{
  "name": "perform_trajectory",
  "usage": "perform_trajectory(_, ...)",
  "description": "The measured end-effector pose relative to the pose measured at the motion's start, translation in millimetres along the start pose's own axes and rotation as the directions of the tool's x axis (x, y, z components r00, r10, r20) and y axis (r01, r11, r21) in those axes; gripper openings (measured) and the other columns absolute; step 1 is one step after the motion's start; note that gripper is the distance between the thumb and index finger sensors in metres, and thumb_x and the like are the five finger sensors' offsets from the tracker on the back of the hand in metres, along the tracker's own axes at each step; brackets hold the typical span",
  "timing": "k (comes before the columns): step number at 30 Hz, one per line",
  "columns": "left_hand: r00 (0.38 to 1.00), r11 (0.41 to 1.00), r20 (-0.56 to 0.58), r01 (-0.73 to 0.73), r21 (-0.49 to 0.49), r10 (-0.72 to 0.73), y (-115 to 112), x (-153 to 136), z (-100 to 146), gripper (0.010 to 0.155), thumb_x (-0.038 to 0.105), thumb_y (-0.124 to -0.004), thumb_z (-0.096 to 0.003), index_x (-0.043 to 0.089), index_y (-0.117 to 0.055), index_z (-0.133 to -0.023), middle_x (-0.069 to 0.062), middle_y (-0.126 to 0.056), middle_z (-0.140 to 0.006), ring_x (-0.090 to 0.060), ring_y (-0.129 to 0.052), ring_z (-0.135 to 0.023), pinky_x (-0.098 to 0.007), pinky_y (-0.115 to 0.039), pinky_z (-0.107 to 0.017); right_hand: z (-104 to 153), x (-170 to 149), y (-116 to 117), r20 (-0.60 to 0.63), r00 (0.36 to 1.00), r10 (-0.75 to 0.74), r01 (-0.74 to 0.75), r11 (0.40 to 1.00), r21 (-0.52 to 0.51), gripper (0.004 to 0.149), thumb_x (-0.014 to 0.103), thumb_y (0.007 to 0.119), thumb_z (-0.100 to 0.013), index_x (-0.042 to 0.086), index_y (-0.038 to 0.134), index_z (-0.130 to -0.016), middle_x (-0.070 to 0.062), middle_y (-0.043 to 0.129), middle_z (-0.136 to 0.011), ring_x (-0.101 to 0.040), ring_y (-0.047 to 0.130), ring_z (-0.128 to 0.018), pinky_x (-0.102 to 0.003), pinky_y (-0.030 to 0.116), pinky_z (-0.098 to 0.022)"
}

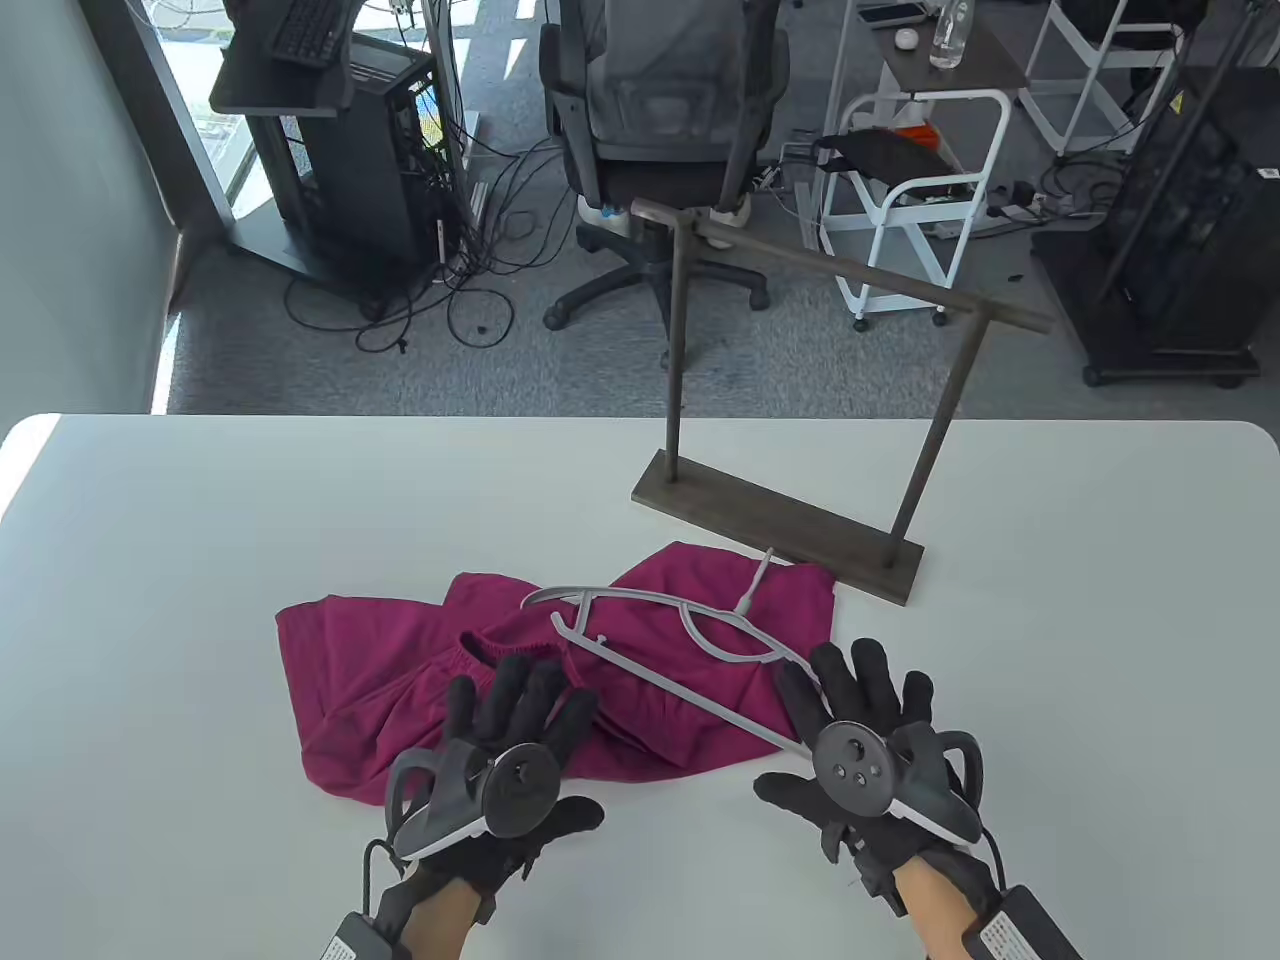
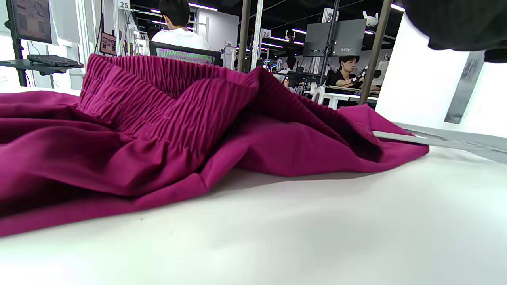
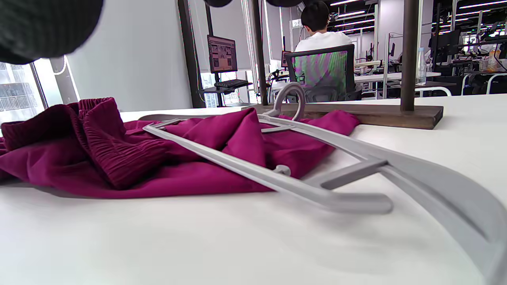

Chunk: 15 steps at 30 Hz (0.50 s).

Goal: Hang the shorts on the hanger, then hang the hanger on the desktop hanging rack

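Shorts (image 1: 400, 660) are lying crumpled on the counter (image 1: 150, 600), hanger (image 1: 680, 640) sitting on top, rack (image 1: 800, 400) just behind. Left hand (image 1: 500, 740) is resting flat on the fabric, right hand (image 1: 860, 730) spread over the hanger's end, neither grip closing on anything.

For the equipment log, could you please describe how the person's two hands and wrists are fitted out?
Both the left hand and the right hand wear black fabric sensor gloves. A dark grey round-faced tracker with a loop and white trim is strapped to the back of each hand; the right tracker's disc shows small buttons. Black cables run to labelled black wrist modules. The forearms are bare.
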<state>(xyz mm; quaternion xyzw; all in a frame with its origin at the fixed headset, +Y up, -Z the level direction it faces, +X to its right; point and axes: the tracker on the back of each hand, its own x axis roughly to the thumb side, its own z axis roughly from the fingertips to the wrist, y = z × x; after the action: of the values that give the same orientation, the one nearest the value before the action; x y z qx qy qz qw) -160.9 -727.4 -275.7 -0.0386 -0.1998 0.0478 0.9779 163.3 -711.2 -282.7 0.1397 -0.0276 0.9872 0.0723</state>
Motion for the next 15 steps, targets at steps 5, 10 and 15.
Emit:
perform_trajectory(5, 1.0, 1.0, -0.001, -0.012, 0.017, 0.012, 1.6, -0.9, 0.8, 0.099, 0.075, -0.07, -0.0296, 0.039, -0.03, -0.112, 0.001, -0.014, -0.119, -0.031, -0.009, -0.114, -0.067, -0.011, -0.074, -1.7, -2.3, 2.7, -0.008, 1.0, 0.0, 0.001, 1.0, 0.012, 0.101, 0.074, 0.073, -0.033, 0.026, 0.032, -0.111, -0.013, 0.029, -0.118, -0.051, 0.025, -0.103, -0.083, 0.035, -0.066)
perform_trajectory(10, 1.0, 1.0, -0.005, -0.018, 0.013, 0.018, 1.8, -2.1, 0.9, 0.098, 0.074, -0.07, -0.0298, 0.038, -0.031, -0.112, 0.0, -0.016, -0.119, -0.031, -0.009, -0.114, -0.067, -0.012, -0.074, -1.6, -2.4, 2.0, -0.015, 1.0, 0.001, -0.001, 1.0, 0.013, 0.101, 0.074, 0.073, -0.033, 0.025, 0.033, -0.111, -0.014, 0.03, -0.118, -0.051, 0.025, -0.103, -0.083, 0.035, -0.066)
perform_trajectory(15, 0.999, 0.999, -0.011, -0.033, 0.018, 0.033, 2.9, -3.0, 0.8, 0.098, 0.074, -0.07, -0.0303, 0.036, -0.033, -0.112, -0.001, -0.021, -0.12, -0.031, -0.012, -0.115, -0.067, -0.013, -0.074, -1.9, -4.0, 1.8, -0.021, 1.0, -0.004, 0.004, 1.0, 0.004, 0.099, 0.073, 0.074, -0.034, 0.025, 0.034, -0.111, -0.014, 0.031, -0.117, -0.049, 0.029, -0.104, -0.082, 0.037, -0.067)
